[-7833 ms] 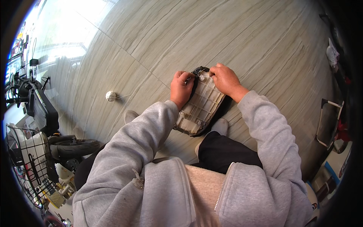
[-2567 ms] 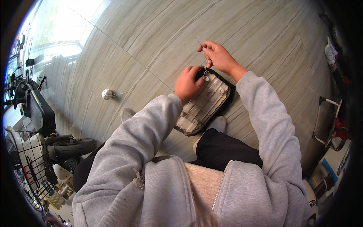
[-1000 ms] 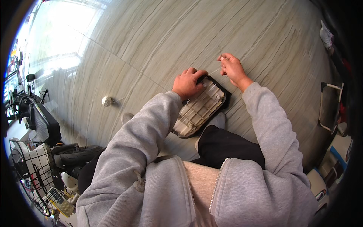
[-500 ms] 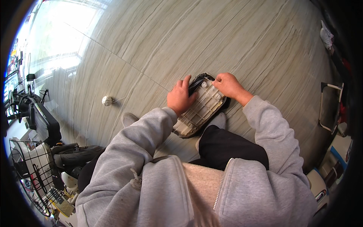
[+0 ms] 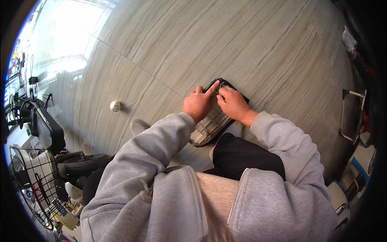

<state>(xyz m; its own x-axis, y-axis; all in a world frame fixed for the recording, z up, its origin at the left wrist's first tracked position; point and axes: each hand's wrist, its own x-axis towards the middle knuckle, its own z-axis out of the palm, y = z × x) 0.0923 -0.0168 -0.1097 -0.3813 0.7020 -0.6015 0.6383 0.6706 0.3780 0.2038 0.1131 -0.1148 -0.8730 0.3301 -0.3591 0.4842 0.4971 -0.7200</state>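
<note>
A long seat [image 5: 210,122] lies with its ribbed cream plastic underside up and a black cover folded around its edge. It slants away in front of me, close to my shoes. My left hand [image 5: 197,105] grips its left side, one digit stretched over the underside toward the far end. Close beside it, my right hand [image 5: 231,103] is closed in a pinch on a thin pale string [image 5: 221,85] near the seat's far tip. My fingers partly hide where the string runs and the upper part of the underside.
A white ball of string [image 5: 115,106] with a loose end lies on the tiled floor [image 5: 161,48] at left. A black tyre [image 5: 82,165] and a wire basket [image 5: 38,177] stand at lower left. At right are a metal-framed object [image 5: 352,115] and a person's shoe [image 5: 349,40].
My right hand has moved left and inward over the seat's far end, close to my left hand. The left hand has shifted slightly right, with a digit now stretched toward the tip.
</note>
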